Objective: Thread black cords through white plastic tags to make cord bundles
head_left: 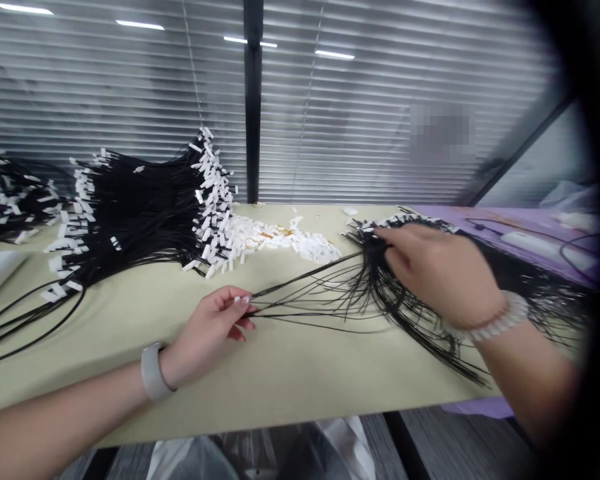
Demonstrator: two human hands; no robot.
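Observation:
Thin black cables (305, 275) stretch across the table from my left hand (215, 317) to a tangled bundle on the right. My left fingers are pinched around several cable ends, where small white bits show at the fingertips. My right hand (425, 267) is over the loose bundle of black cables (395, 303), its fingers curled down at the bundle's top end. What exactly those fingers grip is hidden and blurred. White-tipped cable ends lie just behind my right hand.
A tall stack of black cables with white end pieces (145, 200) stands at the left back. Small white pieces (310, 247) lie heaped beside it. Purple cloth (530, 230) covers the right side. Window blinds rise behind the table (300, 380); a plastic bag (260, 453) hangs below its front edge.

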